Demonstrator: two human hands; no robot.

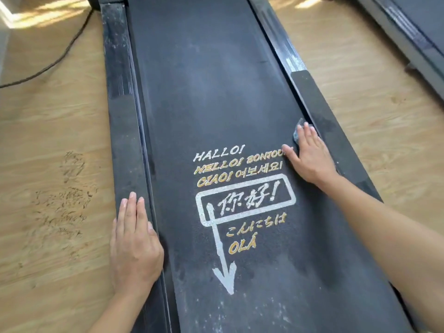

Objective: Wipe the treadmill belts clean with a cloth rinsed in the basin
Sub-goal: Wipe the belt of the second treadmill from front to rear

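Observation:
A dusty black treadmill belt [204, 92] runs up the middle of the head view, printed with white and gold greetings and a white arrow. My right hand [310, 155] lies flat at the belt's right edge, fingers straight, pressing a small dark grey cloth [298, 131] that shows only past my fingertips. My left hand [135, 241] rests flat, fingers straight, on the treadmill's left side rail [120, 128], holding nothing. No basin is in view.
Light wooden floor [52, 145] lies on both sides, with a scuffed dirty patch at the left. A black cable [60, 56] curves over the floor at the upper left. A second treadmill's frame [422, 44] stands at the upper right.

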